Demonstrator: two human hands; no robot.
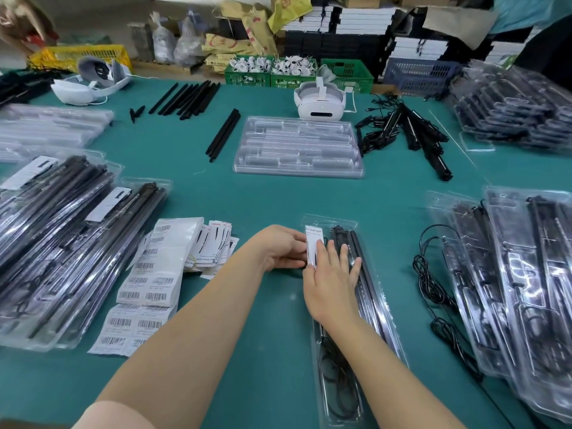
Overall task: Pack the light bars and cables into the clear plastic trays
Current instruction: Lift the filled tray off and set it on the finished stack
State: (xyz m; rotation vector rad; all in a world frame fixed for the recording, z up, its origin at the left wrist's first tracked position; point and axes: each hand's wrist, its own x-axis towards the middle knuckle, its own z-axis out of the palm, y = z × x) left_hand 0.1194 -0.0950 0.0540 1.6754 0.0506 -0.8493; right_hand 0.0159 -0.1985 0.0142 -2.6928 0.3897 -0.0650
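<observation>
Green felt-like bench [272,196], glossy clear packs heaped either side. Right hand [329,283] lies flat, fingers [343,253] straight, pressing the narrow clear tray [379,308] with its black light bars [359,243] just beyond the fingertips. Left hand [280,249], fingers curled, pinches the white label card [314,243] at the tray's edge.

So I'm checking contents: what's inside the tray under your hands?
Black light bars, a coiled cable and a white card show in the clear tray; the right hand covers its middle.
</observation>
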